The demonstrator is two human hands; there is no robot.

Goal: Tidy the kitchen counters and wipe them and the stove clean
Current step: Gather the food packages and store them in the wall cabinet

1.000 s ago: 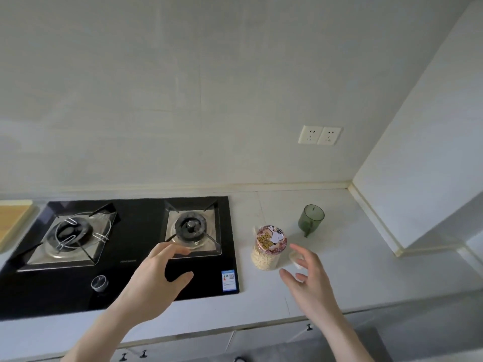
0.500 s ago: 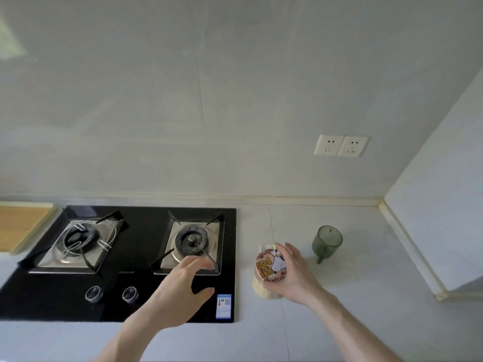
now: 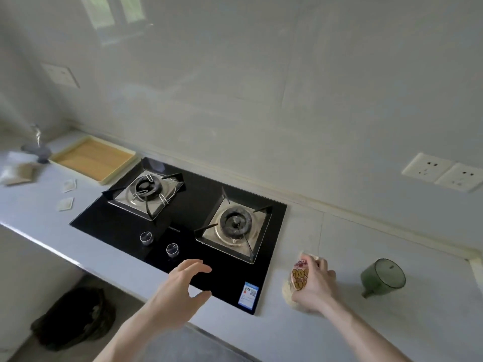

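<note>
On the pale table we see a black stove, a green cup, a snack jar, a wooden tray and small packets.

Printed-lid jar, apparently of grain, sits right of black stove.

My left hand at 6 o'clock, palm down, fingers spread and loosely bent, thumb out, gripping nothing; my right hand at 4 o'clock, fingers curled round jar, forearm running to lower right
</note>
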